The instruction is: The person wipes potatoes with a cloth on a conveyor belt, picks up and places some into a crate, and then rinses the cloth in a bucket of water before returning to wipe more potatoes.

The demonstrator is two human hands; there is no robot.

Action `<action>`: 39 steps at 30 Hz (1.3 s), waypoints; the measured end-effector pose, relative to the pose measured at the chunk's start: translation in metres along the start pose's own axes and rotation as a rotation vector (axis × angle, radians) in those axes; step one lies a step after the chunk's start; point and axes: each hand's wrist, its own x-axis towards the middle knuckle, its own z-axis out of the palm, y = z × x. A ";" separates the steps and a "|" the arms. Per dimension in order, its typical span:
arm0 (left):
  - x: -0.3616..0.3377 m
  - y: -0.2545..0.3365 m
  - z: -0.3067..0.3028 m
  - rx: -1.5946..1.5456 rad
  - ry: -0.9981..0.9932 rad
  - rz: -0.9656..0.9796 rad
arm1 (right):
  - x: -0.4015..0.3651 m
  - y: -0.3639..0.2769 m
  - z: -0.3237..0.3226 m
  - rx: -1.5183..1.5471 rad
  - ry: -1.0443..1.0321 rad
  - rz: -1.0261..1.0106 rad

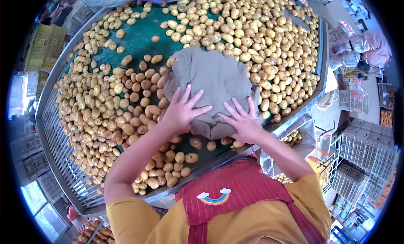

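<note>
Potatoes heap across the left of a metal-railed sorting table, its green surface showing through toward the far side. Near the middle, the left hand presses flat on the near left part of a crumpled gray cloth, fingers spread, pinching nothing. The cloth lies over potatoes at the table's near-center. Just to its right, the right hand rests on the cloth's near right part, fingers likewise fanned. More potatoes cover the far right. Beyond the table's right edge stand stacked plastic crates and, farther off, a person in pink.
</note>
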 end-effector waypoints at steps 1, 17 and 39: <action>0.015 0.000 0.010 -0.001 0.147 0.035 | 0.010 0.003 0.003 0.028 0.045 -0.001; 0.254 -0.156 -0.006 0.104 0.591 -0.151 | 0.226 0.215 -0.054 -0.226 0.332 0.265; 0.238 -0.092 0.014 0.231 0.340 -0.179 | 0.144 0.168 -0.045 -0.100 0.180 0.392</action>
